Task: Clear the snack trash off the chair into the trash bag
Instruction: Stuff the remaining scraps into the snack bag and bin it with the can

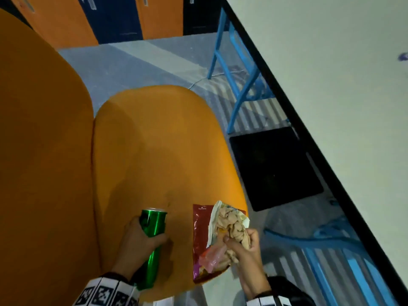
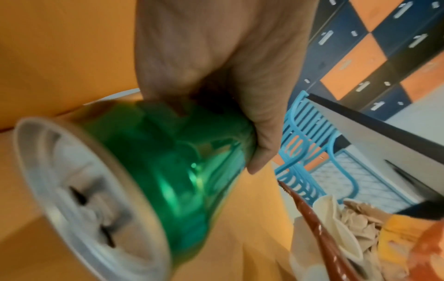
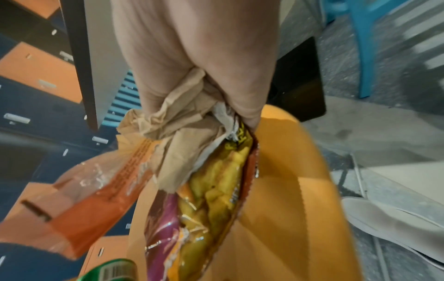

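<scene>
My left hand (image 1: 141,241) grips two green cans (image 1: 153,226) over the front of the orange chair seat (image 1: 159,146); the left wrist view shows a can's silver top (image 2: 79,194) under my fingers (image 2: 259,133). My right hand (image 1: 242,246) clutches a bundle of snack trash above the seat's front right corner: crumpled brown paper (image 1: 229,224), a dark red snack bag (image 1: 199,235) and a clear orange wrapper (image 3: 100,194). In the right wrist view the brown paper (image 3: 177,117) bunches in my fist and the snack bag (image 3: 206,209) hangs below. No trash bag is in view.
The orange chair back (image 1: 39,151) rises at the left. A white table (image 1: 331,74) with a black edge runs along the right. Blue metal chairs (image 1: 240,69) stand under it, and a black mat (image 1: 273,166) lies on the grey floor. Orange and blue lockers (image 1: 114,16) line the far wall.
</scene>
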Demonstrator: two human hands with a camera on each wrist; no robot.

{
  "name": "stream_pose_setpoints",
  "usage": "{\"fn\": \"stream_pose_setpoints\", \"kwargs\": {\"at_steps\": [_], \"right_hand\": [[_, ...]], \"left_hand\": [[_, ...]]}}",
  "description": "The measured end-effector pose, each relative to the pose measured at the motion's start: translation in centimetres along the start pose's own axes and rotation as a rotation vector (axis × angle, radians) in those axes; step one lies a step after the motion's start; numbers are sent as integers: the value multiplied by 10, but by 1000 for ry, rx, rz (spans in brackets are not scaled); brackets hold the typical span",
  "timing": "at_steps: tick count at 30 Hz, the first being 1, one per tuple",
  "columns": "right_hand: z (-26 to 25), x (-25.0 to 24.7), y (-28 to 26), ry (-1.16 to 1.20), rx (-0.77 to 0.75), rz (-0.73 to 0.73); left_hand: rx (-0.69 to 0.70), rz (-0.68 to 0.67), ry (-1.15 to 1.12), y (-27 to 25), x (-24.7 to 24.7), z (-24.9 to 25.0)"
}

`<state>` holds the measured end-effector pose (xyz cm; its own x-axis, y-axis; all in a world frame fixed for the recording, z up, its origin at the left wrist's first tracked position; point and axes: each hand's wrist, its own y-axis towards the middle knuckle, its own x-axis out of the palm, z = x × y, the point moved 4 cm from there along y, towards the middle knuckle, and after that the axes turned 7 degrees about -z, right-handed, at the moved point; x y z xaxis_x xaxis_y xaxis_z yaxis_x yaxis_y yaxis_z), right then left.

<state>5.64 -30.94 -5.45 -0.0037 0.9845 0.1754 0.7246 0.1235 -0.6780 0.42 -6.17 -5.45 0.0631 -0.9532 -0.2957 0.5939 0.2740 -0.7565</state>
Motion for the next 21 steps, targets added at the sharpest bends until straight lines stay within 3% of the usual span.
{"fn": "stream_pose_setpoints", "kwargs": {"at_steps": [4, 8, 18, 21], "right_hand": [[23, -50, -41, 90, -26, 116], [56, -127, -79, 182, -27, 290], [174, -317, -167, 221, 171, 825], [200, -361, -167, 239, 140, 882]], "left_hand": [[133, -102, 42, -31, 38, 28], [244, -229, 165, -52, 120, 42], [335, -492, 477, -98, 351, -15], [355, -529, 555, -103, 404, -33]]}}
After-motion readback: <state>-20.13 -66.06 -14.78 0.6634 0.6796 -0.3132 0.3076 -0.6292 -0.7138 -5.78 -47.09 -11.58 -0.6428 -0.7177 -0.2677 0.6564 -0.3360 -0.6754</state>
